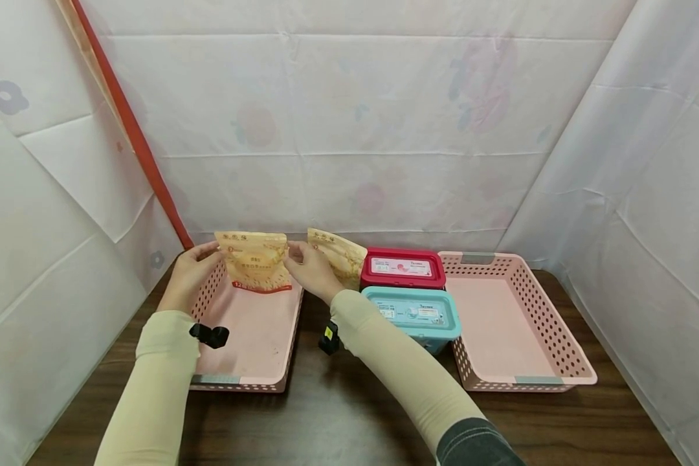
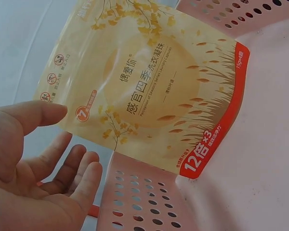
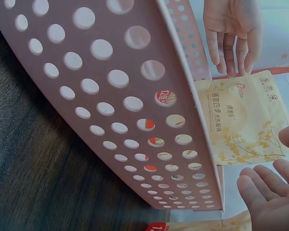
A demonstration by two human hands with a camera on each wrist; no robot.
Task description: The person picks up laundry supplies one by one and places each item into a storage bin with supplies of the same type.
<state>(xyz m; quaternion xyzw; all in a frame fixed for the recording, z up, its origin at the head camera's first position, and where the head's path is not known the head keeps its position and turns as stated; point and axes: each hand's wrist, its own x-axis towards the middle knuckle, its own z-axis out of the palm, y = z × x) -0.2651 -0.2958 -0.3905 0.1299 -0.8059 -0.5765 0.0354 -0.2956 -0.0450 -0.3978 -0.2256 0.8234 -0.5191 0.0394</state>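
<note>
A yellow laundry capsule pouch [image 1: 255, 262] with a red bottom band stands upright over the rear of the left pink basket [image 1: 250, 343], its printed front facing me. My left hand [image 1: 191, 275] pinches its left side near the top, the thumb [image 2: 53, 113] lying on the front face. From the other side my right hand [image 1: 313, 268] pinches the right edge near the top corner. Through the basket's holes, the right wrist view shows the pouch's lower part inside the wall. Close behind my right hand stands a second yellow pouch [image 1: 346, 255], partly hidden by it.
Right of the second pouch are a crimson lidded box [image 1: 404, 285] and, in front, a turquoise lidded box [image 1: 413, 309]. Another pink basket [image 1: 501, 323] stands at the right. White curtains [image 1: 349, 129] hang behind and beside the dark wooden table [image 1: 326, 427].
</note>
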